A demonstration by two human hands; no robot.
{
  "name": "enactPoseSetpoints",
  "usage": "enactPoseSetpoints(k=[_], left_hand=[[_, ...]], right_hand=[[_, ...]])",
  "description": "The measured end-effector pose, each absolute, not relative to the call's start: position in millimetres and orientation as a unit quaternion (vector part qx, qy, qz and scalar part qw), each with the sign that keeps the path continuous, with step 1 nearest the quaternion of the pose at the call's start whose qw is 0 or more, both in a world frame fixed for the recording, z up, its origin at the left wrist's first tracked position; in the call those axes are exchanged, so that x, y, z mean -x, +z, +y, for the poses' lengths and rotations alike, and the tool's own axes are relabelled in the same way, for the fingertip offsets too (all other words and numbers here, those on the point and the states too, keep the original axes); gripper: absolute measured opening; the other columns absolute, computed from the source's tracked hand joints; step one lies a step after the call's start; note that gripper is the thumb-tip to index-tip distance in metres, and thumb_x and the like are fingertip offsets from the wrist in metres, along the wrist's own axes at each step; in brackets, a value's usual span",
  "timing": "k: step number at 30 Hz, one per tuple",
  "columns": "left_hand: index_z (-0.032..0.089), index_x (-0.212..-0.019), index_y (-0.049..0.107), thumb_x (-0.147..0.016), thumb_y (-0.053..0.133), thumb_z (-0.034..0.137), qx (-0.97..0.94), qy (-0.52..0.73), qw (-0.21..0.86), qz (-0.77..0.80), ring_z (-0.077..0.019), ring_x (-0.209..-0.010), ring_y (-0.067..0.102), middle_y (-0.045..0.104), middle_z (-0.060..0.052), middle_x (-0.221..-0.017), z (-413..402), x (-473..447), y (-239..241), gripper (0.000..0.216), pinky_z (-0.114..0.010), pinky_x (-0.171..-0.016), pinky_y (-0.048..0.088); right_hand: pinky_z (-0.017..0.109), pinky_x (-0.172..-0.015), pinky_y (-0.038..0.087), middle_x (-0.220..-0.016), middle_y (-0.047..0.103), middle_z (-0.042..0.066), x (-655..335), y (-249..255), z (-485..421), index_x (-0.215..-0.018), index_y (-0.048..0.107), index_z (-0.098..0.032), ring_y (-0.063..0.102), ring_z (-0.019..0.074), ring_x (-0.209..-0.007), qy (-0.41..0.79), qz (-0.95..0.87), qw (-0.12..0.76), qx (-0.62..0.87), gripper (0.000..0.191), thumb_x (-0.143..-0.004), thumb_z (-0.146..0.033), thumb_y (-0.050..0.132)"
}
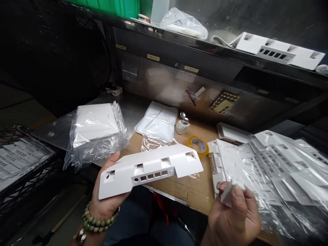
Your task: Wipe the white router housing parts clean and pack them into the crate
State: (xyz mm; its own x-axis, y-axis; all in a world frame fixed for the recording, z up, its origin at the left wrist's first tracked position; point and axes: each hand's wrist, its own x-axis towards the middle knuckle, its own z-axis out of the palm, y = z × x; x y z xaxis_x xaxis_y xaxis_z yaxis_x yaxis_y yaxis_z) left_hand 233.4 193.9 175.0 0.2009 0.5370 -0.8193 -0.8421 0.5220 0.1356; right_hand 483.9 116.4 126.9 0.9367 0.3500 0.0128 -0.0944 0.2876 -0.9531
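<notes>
Our right hand (234,212) pinches a small white piece (229,192) at the surface's (200,191) near edge. Our left hand (109,191) grips a long white plastic panel (150,168), tape roll (197,145) just beyond.

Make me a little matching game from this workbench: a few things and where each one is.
Things:
1. white plastic panel
2. small white pad
3. yellow tape roll
4. clear plastic bag

Places:
A. on the top shelf
B. in the left hand
C. flat on the cardboard
D. in the right hand

Pairs: 1-B, 2-D, 3-C, 4-A
</notes>
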Motion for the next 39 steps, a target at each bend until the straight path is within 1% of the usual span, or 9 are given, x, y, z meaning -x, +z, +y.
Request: enactPoseSetpoints(k=[4, 7, 10, 13, 16, 21, 28, 35, 39], left_hand=[[0.007, -0.107, 0.068, -0.106, 0.034, 0.037, 0.137, 0.481, 0.729, 0.467, -0.0249, -0.054, 0.073, 0.077, -0.012, -0.070, 190.8, -244.0, 182.5, 0.045, -0.032, -0.043, 0.060], [0.009, -0.113, 0.069, -0.105, 0.036, 0.035, 0.102, 0.522, 0.700, 0.476, -0.0252, -0.064, 0.077, 0.079, -0.011, -0.078, 185.7, -255.5, 187.7, 0.042, -0.030, -0.054, 0.063], [0.011, -0.119, 0.070, -0.103, 0.040, 0.032, 0.090, 0.560, 0.680, 0.465, -0.0257, -0.074, 0.078, 0.080, -0.011, -0.086, 179.0, -262.4, 188.8, 0.039, -0.030, -0.066, 0.065], [0.013, -0.128, 0.067, -0.103, 0.040, 0.031, 0.088, 0.581, 0.675, 0.446, -0.0267, -0.079, 0.079, 0.081, -0.011, -0.093, 174.1, -265.2, 190.1, 0.041, -0.032, -0.071, 0.065], [0.015, -0.133, 0.065, -0.104, 0.039, 0.031, 0.099, 0.578, 0.671, 0.454, -0.0263, -0.080, 0.079, 0.081, -0.010, -0.094, 172.2, -268.5, 193.6, 0.042, -0.033, -0.074, 0.065], [0.013, -0.132, 0.065, -0.102, 0.043, 0.030, 0.097, 0.597, 0.647, 0.465, -0.0275, -0.083, 0.079, 0.081, -0.011, -0.093, 169.5, -276.9, 195.5, 0.041, -0.035, -0.080, 0.064], [0.019, -0.138, 0.060, -0.101, 0.041, 0.026, 0.064, 0.605, 0.657, 0.445, -0.0338, -0.092, 0.077, 0.081, -0.010, -0.098, 167.4, -280.0, 193.8, 0.042, -0.043, -0.076, 0.066], [0.018, -0.134, 0.063, -0.101, 0.039, 0.027, 0.082, 0.596, 0.652, 0.461, -0.0313, -0.091, 0.078, 0.081, -0.009, -0.097, 166.2, -279.9, 194.9, 0.041, -0.039, -0.079, 0.065], [0.016, -0.128, 0.067, -0.099, 0.045, 0.030, 0.111, 0.601, 0.643, 0.462, -0.0317, -0.097, 0.077, 0.081, -0.011, -0.095, 167.7, -284.2, 191.6, 0.039, -0.038, -0.087, 0.063]], right_hand=[[0.030, -0.074, 0.049, -0.078, 0.064, 0.000, -475.7, 125.7, 112.6, -0.090, 0.073, -0.018, 0.060, 0.0137, -0.073, 0.165, -0.166, 0.764, 0.602, 0.023, -0.077, -0.033, 0.083], [0.028, -0.074, 0.048, -0.092, 0.064, 0.002, -464.4, 128.7, 111.0, -0.093, 0.073, -0.019, 0.061, 0.0150, -0.085, 0.168, -0.310, 0.699, 0.622, 0.015, -0.082, -0.026, 0.080], [0.030, -0.075, 0.050, -0.095, 0.064, 0.004, -450.0, 133.6, 114.4, -0.099, 0.072, -0.021, 0.061, 0.0176, -0.089, 0.169, -0.472, 0.615, 0.609, 0.014, -0.086, -0.019, 0.076], [0.031, -0.074, 0.052, -0.094, 0.063, 0.003, -437.6, 136.7, 122.2, -0.101, 0.072, -0.023, 0.061, 0.0174, -0.087, 0.148, -0.527, 0.577, 0.606, 0.015, -0.088, -0.016, 0.073], [0.029, -0.075, 0.051, -0.094, 0.063, 0.002, -431.3, 135.9, 129.0, -0.101, 0.071, -0.022, 0.061, 0.0156, -0.086, 0.126, -0.533, 0.569, 0.614, 0.016, -0.088, -0.014, 0.074], [0.027, -0.074, 0.050, -0.092, 0.062, 0.002, -425.7, 134.2, 129.5, -0.101, 0.070, -0.021, 0.060, 0.0134, -0.084, 0.110, -0.539, 0.563, 0.617, 0.016, -0.087, -0.012, 0.074], [0.028, -0.079, 0.054, -0.096, 0.061, 0.003, -405.7, 139.3, 120.3, -0.104, 0.069, -0.020, 0.063, 0.0146, -0.089, 0.149, -0.574, 0.561, 0.578, 0.018, -0.089, -0.010, 0.070], [0.027, -0.073, 0.051, -0.091, 0.061, 0.002, -416.3, 132.4, 127.1, -0.099, 0.069, -0.020, 0.059, 0.0140, -0.083, 0.103, -0.538, 0.564, 0.617, 0.014, -0.088, -0.012, 0.072], [0.026, -0.074, 0.052, -0.091, 0.061, 0.002, -408.1, 140.2, 122.7, -0.099, 0.070, -0.020, 0.062, 0.0141, -0.085, 0.157, -0.555, 0.567, 0.588, 0.014, -0.088, -0.011, 0.070]])
